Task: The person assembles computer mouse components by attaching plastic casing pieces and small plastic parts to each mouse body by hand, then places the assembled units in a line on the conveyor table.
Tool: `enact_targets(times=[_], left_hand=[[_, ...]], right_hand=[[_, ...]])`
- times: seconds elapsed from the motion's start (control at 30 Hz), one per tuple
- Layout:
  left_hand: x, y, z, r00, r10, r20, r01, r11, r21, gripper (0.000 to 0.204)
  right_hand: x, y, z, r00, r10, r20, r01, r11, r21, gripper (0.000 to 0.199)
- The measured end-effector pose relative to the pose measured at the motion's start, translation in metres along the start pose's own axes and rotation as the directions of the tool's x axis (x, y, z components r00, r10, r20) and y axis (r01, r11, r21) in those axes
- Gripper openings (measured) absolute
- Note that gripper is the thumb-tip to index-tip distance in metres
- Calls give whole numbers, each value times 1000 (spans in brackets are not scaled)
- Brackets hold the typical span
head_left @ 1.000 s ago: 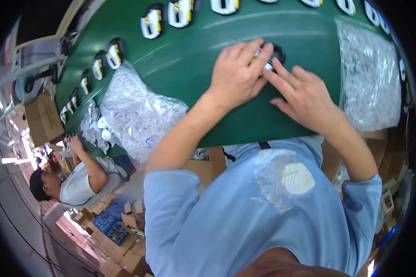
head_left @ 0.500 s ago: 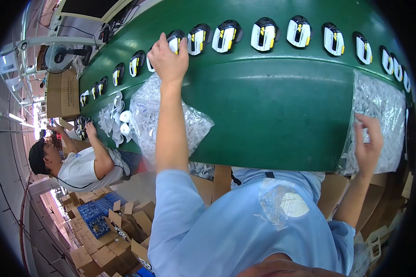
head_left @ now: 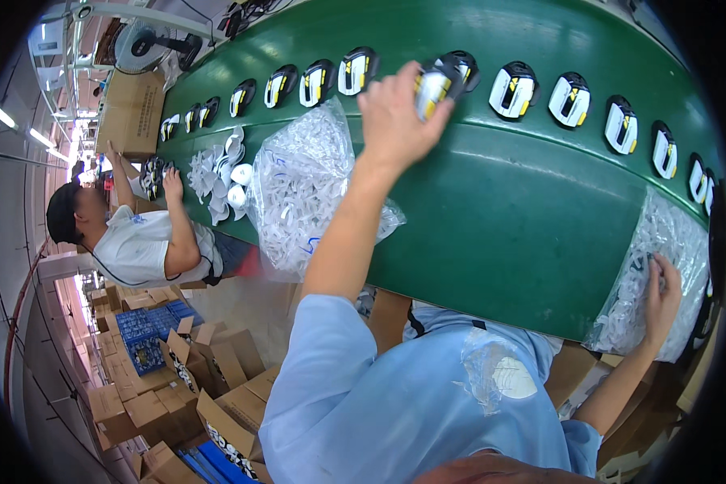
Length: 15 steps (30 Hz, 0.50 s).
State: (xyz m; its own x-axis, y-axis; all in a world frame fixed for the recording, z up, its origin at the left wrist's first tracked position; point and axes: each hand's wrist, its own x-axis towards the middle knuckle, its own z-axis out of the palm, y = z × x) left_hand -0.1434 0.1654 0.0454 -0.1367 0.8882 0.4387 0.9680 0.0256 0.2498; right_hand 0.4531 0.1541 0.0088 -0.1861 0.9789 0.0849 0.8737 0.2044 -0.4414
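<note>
My left hand (head_left: 399,121) is closed on an oval black-and-white part with yellow accents (head_left: 434,90), held tilted above the green table (head_left: 492,218). Just behind it sits another black part (head_left: 462,68), partly covered by the held one. On the right, my right hand (head_left: 661,298) rests at a clear plastic bag (head_left: 625,290) of small whitish pieces, its fingers bent and slightly apart. Nothing shows between those fingers. A second clear bag (head_left: 298,194) of similar pieces lies to the left of my left forearm.
Similar oval parts (head_left: 512,90) stand in a curved row along the far side. Loose white curved pieces (head_left: 216,173) lie left of the second bag. A co-worker (head_left: 149,242) handles dark parts at the left, by a cardboard box (head_left: 131,113). Open cartons (head_left: 210,355) stack on the floor.
My left hand has moved right along the row and now holds an oval part off the table. My right hand stays at the right bag. The whole view has turned somewhat.
</note>
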Motion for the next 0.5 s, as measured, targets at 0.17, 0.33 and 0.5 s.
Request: enact_targets(times=[0.17, 0.33, 0.5], left_hand=[[-64, 76, -14, 950, 257, 176, -200, 937, -288, 71], [-92, 122, 12, 923, 372, 103, -295, 852, -433, 68], [-88, 153, -5, 887, 431, 163, -130, 573, -809, 33]], right_hand=[[-10, 3, -8, 959, 20, -284, 48, 972, 231, 33], [-28, -58, 15, 946, 237, -220, -10, 702, 712, 37], [-11, -203, 46, 956, -289, -57, 247, 682, 688, 41]])
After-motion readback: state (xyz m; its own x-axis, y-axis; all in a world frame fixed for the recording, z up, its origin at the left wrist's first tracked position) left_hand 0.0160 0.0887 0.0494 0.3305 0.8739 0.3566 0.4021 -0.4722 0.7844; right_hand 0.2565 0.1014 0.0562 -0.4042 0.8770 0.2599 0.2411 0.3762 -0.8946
